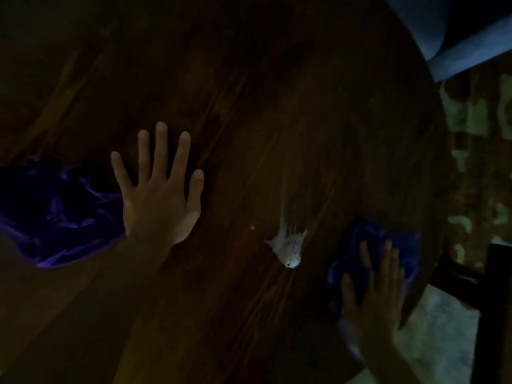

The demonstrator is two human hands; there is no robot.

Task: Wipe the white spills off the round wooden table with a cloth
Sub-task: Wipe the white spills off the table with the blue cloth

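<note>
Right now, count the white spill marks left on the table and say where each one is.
2. A foamy white patch with a faint streak running up from it, between the hands; a tiny white dot just left of it. The dim light may hide others.

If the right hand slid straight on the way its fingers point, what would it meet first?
The right hand lies flat on the crumpled blue cloth, fingers pointing up the picture. Beyond the cloth lies only bare round dark wooden table. The foamy white spill sits to its left, off that line. The dim light makes this uncertain.
</note>
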